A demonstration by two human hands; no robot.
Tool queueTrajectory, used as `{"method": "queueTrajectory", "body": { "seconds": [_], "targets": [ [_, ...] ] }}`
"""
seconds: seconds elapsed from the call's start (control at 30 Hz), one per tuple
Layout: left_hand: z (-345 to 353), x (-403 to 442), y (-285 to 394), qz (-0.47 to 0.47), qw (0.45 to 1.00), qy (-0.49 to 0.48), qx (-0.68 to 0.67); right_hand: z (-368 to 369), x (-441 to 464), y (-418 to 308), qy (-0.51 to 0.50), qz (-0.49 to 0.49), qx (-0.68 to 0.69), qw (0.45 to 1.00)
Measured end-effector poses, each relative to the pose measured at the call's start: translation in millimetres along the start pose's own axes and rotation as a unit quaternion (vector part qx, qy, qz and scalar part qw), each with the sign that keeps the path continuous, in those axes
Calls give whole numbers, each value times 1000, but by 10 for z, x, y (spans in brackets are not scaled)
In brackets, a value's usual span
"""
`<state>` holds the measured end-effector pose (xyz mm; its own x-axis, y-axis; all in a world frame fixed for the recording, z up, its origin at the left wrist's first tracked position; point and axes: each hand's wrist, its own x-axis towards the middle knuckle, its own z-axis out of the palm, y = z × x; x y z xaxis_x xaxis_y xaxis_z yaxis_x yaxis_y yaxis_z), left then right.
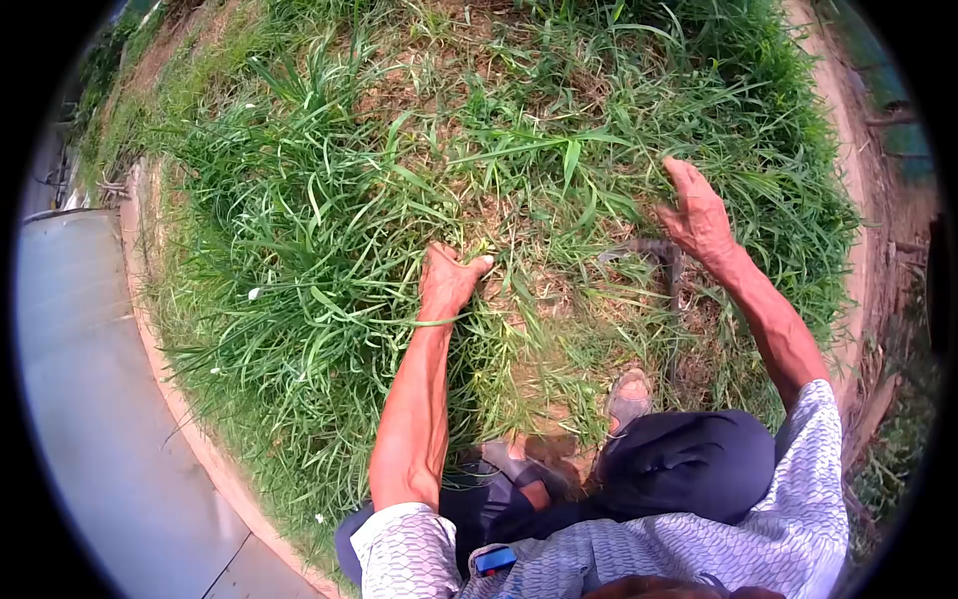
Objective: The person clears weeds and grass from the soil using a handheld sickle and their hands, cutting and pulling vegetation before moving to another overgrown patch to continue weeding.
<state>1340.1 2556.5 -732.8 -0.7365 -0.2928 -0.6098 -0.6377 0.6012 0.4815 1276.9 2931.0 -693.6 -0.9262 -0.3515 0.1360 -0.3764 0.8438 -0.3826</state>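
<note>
My left hand (449, 282) is low in the green grass (329, 230), back of the hand up and thumb pointing right. Its fingers curl down into the stems and are partly hidden; they look closed on grass. My right hand (699, 215) hovers over the weeds on the right, fingers apart and nothing visible in them. Just below it lies an L-shaped tool with a dark handle (676, 309) and a thin greyish blade (634, 248) pointing left. Loose pulled grass (529, 349) lies on the soil between my hands.
My shoes (629, 397) and bent knee (689, 464) are close in front. Taller weeds (788, 200) grow on the right. A pale border (180, 399) edges the plot on the left, with a smooth grey surface (90, 349) beyond it. A dirt strip (843, 150) runs along the right.
</note>
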Motion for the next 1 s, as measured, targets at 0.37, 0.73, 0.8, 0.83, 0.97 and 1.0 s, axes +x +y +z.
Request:
{"method": "queueTrajectory", "body": {
  "seconds": [0.37,0.73,0.8,0.83,0.97,1.0],
  "targets": [
    [31,68,-32,-16,1000,16,12,1377,1909,-466,-106,-114,-34,987],
    [-1,77,19,-23,999,5,-32,1464,1850,-486,-49,145,245,957],
    [-10,94,15,-33,999,-7,-9,1252,1723,-520,-112,329,369,862],
    [232,253,-287,17,998,54,-36,1138,1508,-493,-121,290,375,872],
    [144,191,-174,1,999,32,-42,892,931,-228,-36,404,500,765],
    [159,197,-188,3,998,35,-42,882,957,-276,-72,342,440,827]
  ]
}}
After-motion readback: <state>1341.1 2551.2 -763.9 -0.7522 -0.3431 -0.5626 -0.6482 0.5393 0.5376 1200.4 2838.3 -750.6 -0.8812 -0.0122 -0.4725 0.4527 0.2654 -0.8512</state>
